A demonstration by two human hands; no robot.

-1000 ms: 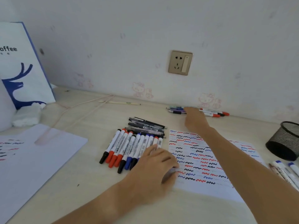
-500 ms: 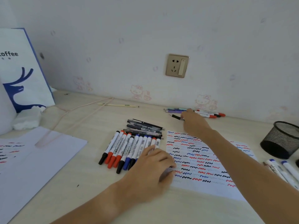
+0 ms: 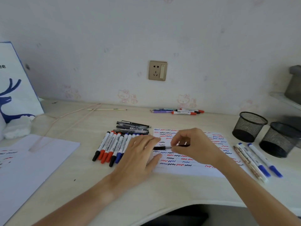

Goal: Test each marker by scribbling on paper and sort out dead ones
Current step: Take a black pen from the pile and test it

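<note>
A black-capped marker (image 3: 164, 147) is held level above the scribble-covered paper (image 3: 192, 167), which lies flat on the desk. A row of red-, blue- and black-capped markers (image 3: 110, 147) is laid side by side left of the paper. A further cluster (image 3: 177, 111) is placed by the wall.

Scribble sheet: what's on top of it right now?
On the scribble sheet: rows of red, blue and black squiggles. Above it, the right hand pinches a black marker; the left hand covers the sheet's left edge. Squiggles under the hands are hidden.
</note>
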